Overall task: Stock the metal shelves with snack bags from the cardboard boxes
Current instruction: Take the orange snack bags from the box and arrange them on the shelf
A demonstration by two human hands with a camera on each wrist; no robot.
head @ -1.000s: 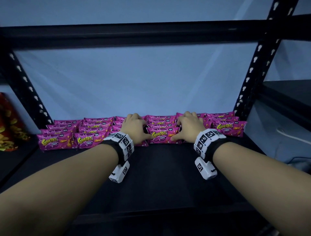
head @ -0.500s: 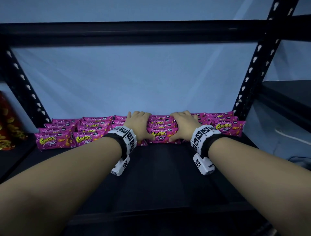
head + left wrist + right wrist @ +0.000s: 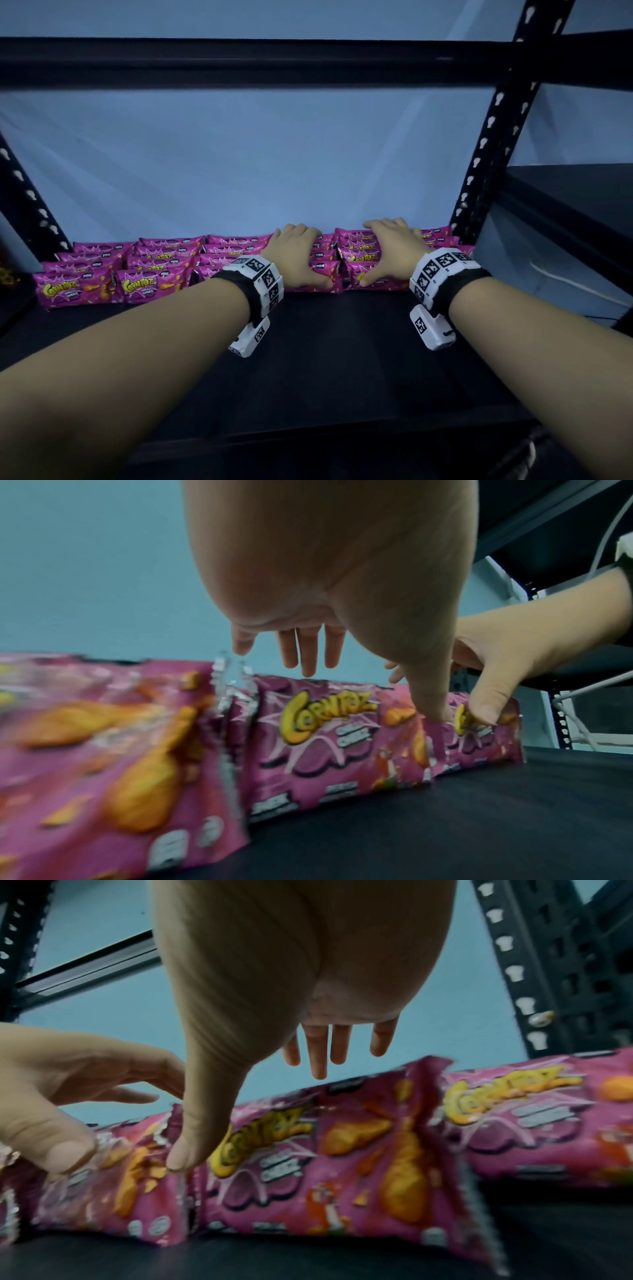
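Pink Corntoz snack bags stand in rows along the back of the black metal shelf. My left hand lies over the middle bags, fingers straight toward the wall. Its thumb presses the front of a bag. My right hand lies the same way over the bags just to the right. Its thumb touches the front of a bag, with the fingers stretched out above the bag tops. Neither hand grips a bag.
A black beam crosses overhead and a perforated upright stands at the right. A pale wall is close behind the bags. Red and yellow packets show at the far left. A neighbouring dark shelf and a white cable are on the right.
Both hands have slid a little farther back over the bag rows, and the left hand has shifted slightly to the right.
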